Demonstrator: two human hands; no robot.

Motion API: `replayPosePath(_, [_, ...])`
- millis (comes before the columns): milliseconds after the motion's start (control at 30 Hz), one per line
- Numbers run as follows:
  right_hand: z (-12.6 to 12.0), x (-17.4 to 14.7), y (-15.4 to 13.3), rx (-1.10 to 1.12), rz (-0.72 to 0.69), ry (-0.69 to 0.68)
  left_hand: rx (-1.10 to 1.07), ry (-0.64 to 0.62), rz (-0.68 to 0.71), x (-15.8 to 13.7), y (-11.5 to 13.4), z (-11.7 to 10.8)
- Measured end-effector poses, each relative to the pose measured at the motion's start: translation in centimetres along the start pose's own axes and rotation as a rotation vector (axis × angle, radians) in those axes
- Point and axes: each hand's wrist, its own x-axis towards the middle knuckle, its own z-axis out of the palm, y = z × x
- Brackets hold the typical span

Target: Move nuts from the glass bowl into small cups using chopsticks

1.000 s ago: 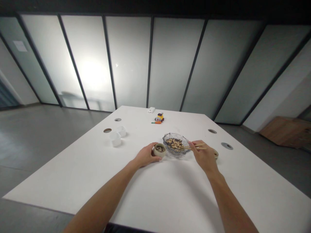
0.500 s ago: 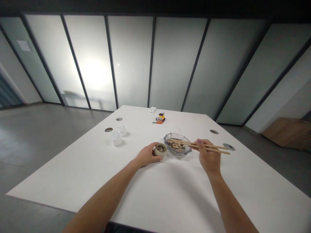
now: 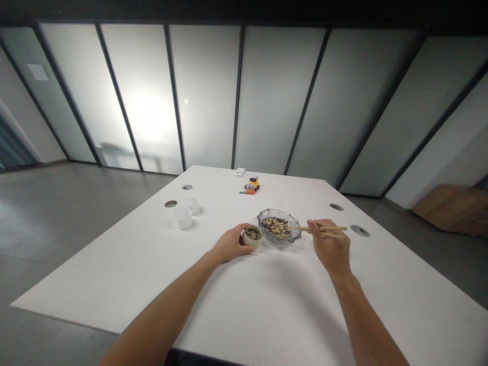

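Observation:
My left hand (image 3: 231,244) is wrapped round a small pale cup (image 3: 252,244), which stands on the white table with dark and light bits inside, perhaps seeds. Just right of the cup is a clear glass bowl (image 3: 284,243) with a scalloped rim. It holds a mix of peanuts (image 3: 280,231) and dark seeds. In my right hand (image 3: 332,249) is a pair of wooden chopsticks (image 3: 337,229), held right of the bowl. Their tips point left over the bowl's right part; whether they pinch anything is too small to tell.
Two translucent plastic containers (image 3: 183,218) stand on the left of the table (image 3: 133,274). Farther back are a yellow toy vehicle (image 3: 252,184), a toy carrot (image 3: 248,192) and a white box-like object (image 3: 239,173). Round holes (image 3: 171,204) pierce the tabletop near its sides.
The chopsticks have drawn back to the right, their tips moving from the bowl's left side to its right part. My right hand has turned slightly. My left hand and the cup have stayed put.

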Motion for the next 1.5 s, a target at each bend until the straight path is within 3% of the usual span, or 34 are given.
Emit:
replayPosePath(167, [0.8, -0.4, 0.2, -0.066, 0.003, -0.094, 0.001, 0.004, 0.007, 0.0, 0.0, 0.0])
replayPosePath(400, [1.1, -0.4, 0.1, 0.025, 0.025, -0.166, -0.017, 0.008, -0.007, 0.1, -0.5, 0.3])
replayPosePath(567, [0.8, -0.2, 0.1, 0.055, 0.03, -0.147, -0.025, 0.006, -0.011, 0.1, -0.4, 0.2])
replayPosePath(733, [0.4, -0.1, 0.2, 0.096, 0.117, -0.039, -0.013, -0.003, -0.031, 0.1, -0.2, 0.2])
replayPosePath(867, [0.7, -0.2, -0.7, 0.352, 0.336, 0.068, 0.001, -0.002, -0.046, 0.1, -0.2, 0.2])
replayPosePath(967, [1.3, -0.3, -1.8, 0.617, 0.427, 0.031, 0.008, -0.002, -0.028, 0.1, 0.0, 0.1])
replayPosePath(1067, [1.7, -0.5, -2.9, 0.703, 0.453, -0.065, 0.006, -0.011, -0.041, 0.0, 0.2, 0.0])
replayPosePath(1167, [1.4, -0.3, -3.2, 0.669, 0.442, -0.138, 0.009, 0.0, -0.024, -0.1, 0.4, 0.0])
replayPosePath(1367, [-0.5, 1.8, -0.8, 0.255, 0.354, -0.037, 0.014, -0.006, -0.031, -0.1, 0.2, 0.1])
replayPosePath(1500, [0.2, 3.0, -0.1, 0.233, 0.331, -0.279, 0.012, -0.009, -0.038, -0.1, 0.0, 0.1])
